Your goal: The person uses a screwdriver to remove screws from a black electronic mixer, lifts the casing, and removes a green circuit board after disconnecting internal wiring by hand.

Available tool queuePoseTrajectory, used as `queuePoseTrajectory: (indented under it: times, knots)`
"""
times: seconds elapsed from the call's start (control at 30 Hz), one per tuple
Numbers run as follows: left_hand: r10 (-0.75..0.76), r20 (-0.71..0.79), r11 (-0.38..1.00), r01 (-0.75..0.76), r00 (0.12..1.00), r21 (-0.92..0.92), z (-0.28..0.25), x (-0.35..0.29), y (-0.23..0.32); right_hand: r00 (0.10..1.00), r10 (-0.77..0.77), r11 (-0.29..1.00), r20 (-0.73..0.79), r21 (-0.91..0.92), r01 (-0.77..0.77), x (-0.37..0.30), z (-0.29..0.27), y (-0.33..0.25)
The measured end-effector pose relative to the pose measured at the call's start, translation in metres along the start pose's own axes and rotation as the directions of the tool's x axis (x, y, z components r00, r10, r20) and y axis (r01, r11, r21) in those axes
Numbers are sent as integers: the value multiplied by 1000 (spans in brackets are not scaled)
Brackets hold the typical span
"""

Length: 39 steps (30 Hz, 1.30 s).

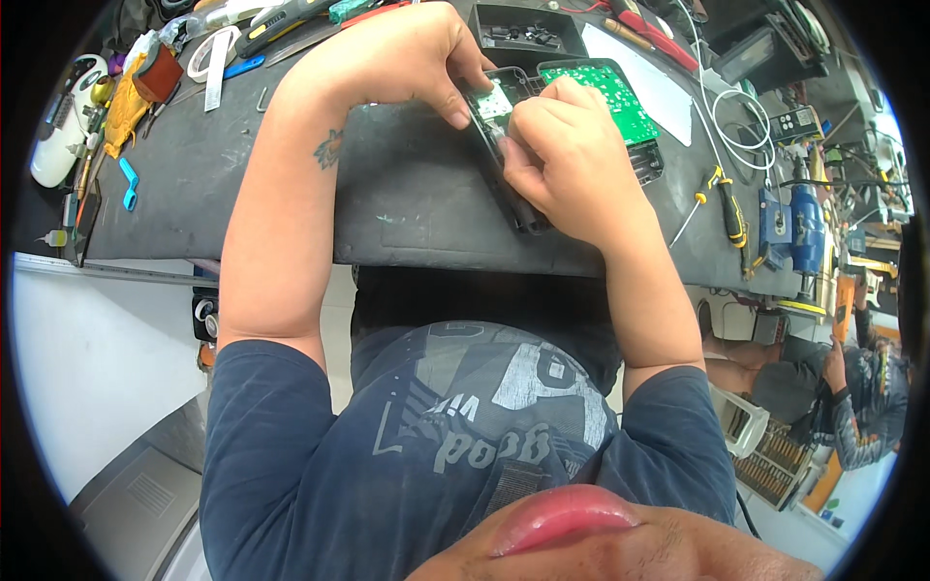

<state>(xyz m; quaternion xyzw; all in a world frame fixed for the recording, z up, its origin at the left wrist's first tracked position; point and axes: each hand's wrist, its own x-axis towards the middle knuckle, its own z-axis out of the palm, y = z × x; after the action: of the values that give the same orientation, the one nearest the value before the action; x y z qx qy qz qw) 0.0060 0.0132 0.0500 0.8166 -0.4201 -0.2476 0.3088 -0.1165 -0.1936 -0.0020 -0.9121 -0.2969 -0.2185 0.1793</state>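
Note:
An opened black electronic device lies on the dark work surface, its casing half (496, 167) tilted before me. Beside it on the right, a green circuit board (625, 105) sits in the other black half. My left hand (431, 60) is bent over the casing's far left edge, thumb and fingers closed on it. Over the inside of that same half, my right hand (564, 155) is curled with its fingertips pinched together. Whatever those fingertips hold is hidden behind the knuckles. A small pale board (494, 101) shows between the two hands.
A black box (492, 45) of small dark parts stands behind the device. White paper (668, 95), a coiled white cable (715, 108), yellow-black screwdrivers (733, 218) and a blue vise (806, 228) are on the right. Tools crowd the far left. Another person (862, 397) sits far right.

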Motion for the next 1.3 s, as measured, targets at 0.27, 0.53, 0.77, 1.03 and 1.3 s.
queuePoseTrajectory:
  times: [0.27,0.53,0.77,1.03,1.3]
  knots:
    - [24,-27,1000,-24,999,-4,3,1,-11,998,-23,1000,58,2,23,0,-1,-1]
    - [36,1,999,-36,999,30,-1,2,-4,997,-3,999,-71,53,7,-10,-1,5]
    - [232,-90,969,-222,969,105,6,0,-17,989,133,938,-62,329,-105,-14,-40,30]
    - [437,-342,893,-358,832,271,50,39,4,979,188,918,-75,367,-148,9,-75,35]
    - [389,-319,891,-264,864,371,60,69,38,969,249,882,-13,415,-221,26,-88,46]
